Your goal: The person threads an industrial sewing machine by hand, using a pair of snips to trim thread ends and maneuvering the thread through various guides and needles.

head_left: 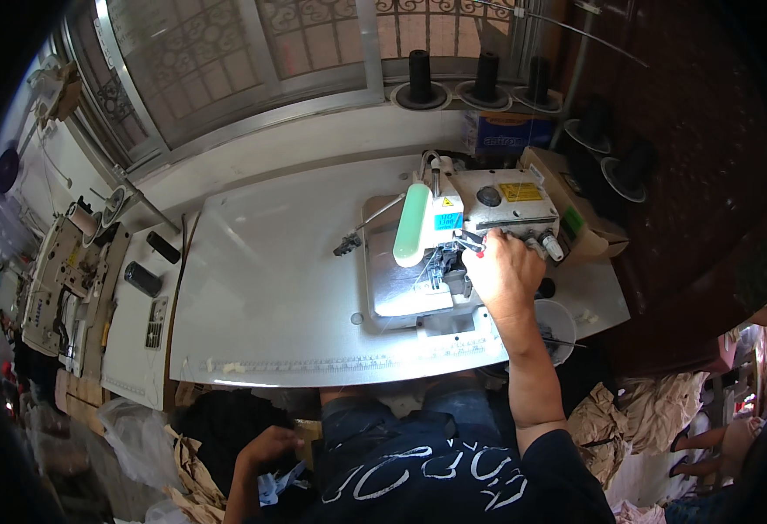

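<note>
My right hand (pixel 504 271) is at the front of a white overlock sewing machine (pixel 497 196), its fingers closed on a small dark tool (pixel 469 242) with a red spot, perhaps snips or tweezers. The tool's tip points left, close to the machine's head above the needle area (pixel 438 271). A mint-green cylinder (pixel 412 224) stands in front of the head, and bright light falls on the metal plate below. Low at the left of my lap, my left hand (pixel 270 444) is loosely open beside a heap of black cloth (pixel 231 437), with no held thing visible.
The pale table (pixel 270 271) has a ruler strip (pixel 340 362) along its near edge. Black thread cones (pixel 487 79) stand behind the machine. At right are a cardboard box (pixel 576 210) and a clear tub (pixel 558 330). Another sewing machine (pixel 60 279) stands at left.
</note>
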Demonstrator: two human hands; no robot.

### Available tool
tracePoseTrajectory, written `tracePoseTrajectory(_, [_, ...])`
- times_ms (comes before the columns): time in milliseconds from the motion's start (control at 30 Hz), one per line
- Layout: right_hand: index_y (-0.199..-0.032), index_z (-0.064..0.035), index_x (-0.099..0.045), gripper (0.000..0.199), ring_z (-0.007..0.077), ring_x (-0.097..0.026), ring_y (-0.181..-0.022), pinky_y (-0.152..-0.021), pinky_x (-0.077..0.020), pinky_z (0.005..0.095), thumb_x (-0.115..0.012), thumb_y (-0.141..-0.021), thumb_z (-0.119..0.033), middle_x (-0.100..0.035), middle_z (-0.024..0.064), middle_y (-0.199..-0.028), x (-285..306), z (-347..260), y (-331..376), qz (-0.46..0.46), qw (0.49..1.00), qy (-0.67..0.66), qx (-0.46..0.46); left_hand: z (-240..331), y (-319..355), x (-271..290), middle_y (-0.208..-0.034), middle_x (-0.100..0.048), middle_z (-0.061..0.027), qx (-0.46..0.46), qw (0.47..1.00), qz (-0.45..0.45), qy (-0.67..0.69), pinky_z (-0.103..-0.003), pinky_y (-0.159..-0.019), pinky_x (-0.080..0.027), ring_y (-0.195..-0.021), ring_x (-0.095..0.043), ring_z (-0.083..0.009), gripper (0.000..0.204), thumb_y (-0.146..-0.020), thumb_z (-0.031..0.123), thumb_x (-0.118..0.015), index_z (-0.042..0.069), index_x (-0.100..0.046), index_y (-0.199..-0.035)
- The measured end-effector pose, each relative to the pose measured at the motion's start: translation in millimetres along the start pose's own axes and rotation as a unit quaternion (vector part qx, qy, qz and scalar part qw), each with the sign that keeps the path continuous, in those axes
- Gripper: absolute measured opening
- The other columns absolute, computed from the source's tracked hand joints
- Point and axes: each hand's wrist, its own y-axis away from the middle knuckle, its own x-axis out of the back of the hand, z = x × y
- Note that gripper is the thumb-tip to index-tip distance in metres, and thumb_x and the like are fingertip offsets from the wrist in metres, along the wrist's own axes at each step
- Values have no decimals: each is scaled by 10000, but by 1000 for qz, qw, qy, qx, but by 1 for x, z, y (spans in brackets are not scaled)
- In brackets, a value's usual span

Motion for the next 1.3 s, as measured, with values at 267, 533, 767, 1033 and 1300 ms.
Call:
tracePoseTrajectory(267, [-776, -46, -625, 259, 281, -652, -624, -558, -514, 367, -698, -681, -276, -647, 121, -685, -5, 1, 1, 30, 1000, 3, 8, -21, 14, 2, -698, -657, -103, 57, 992, 110, -39, -293, -598, -485, -628, -621, -172, 182, -796, 177, -622, 10, -689, -822])
tracePoseTrajectory(533, [-792, -55, -602, 269, 277, -645, -623, -550, -511, 370, -702, -685, -281, -635, 109, -690, -6, 2, 1, 27, 1000, 3, 7, -84, 4, 3, -830, -674, -132, 161, 914, 20, -372, -335, -688, -504, -756, -662, -243, 210, -810, 257, -600, 79, -704, -851])
tracePoseTrajectory(767, [-892, -73, -518, 280, 285, -607, -576, -504, -482, 392, -698, -707, -182, -579, 85, -664, -7, -2, 39, 114, 977, -178, 39, -113, -1, -19, -727, -668, -37, 251, 952, -105, -143, -312, -563, -459, -606, -593, -151, 239, -742, 339, -684, 112, -715, -807])
tracePoseTrajectory(1033, [-1010, 62, -560, 204, 100, -563, -513, -487, -443, 222, -576, -846, -58, -600, 64, -679, -51, -48, 73, -126, 699, -682, -174, -143, -9, -27, -848, -682, -104, 213, 903, -190, -320, -369, -699, -471, -756, -632, -232, 361, -740, 409, -642, 75, -707, -862])
tracePoseTrajectory(1300, [-870, -8, -612, 84, 58, -435, -453, -410, -339, 207, -549, -856, -61, -526, -7, -616, -67, -27, 88, -110, 564, -770, -276, 8, 18, -9, -883, -664, -132, -8, 892, -66, -448, -406, -757, -484, -865, -618, -330, 232, -827, 267, -557, 78, -680, -885])
